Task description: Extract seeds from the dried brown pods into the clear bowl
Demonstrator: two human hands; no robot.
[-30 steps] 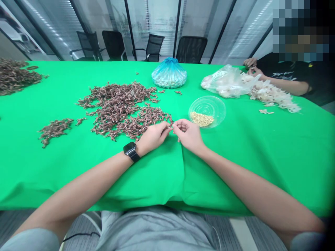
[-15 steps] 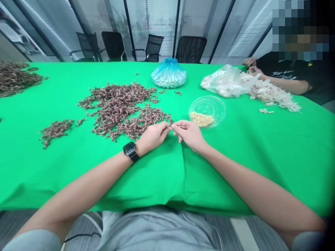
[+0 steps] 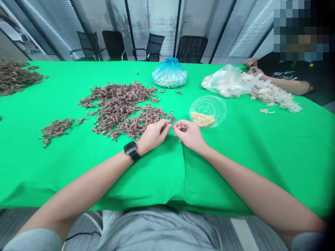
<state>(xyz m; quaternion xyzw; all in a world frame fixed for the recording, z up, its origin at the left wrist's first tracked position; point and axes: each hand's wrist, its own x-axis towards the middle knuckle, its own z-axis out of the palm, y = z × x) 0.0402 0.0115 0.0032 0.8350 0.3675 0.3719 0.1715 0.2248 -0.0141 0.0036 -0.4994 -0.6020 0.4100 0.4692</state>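
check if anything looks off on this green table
Papery white husks lie spilled outside the clear plastic bag on the green cloth, near the co-worker's hands. One stray piece sits apart from the rest, so it looks untidy.

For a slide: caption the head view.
Left hand and right hand meet beside small brown pieces on a green tablecloth.

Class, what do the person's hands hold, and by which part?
The left hand and right hand seem to pinch a tiny brownish piece; which part is held cannot be told.
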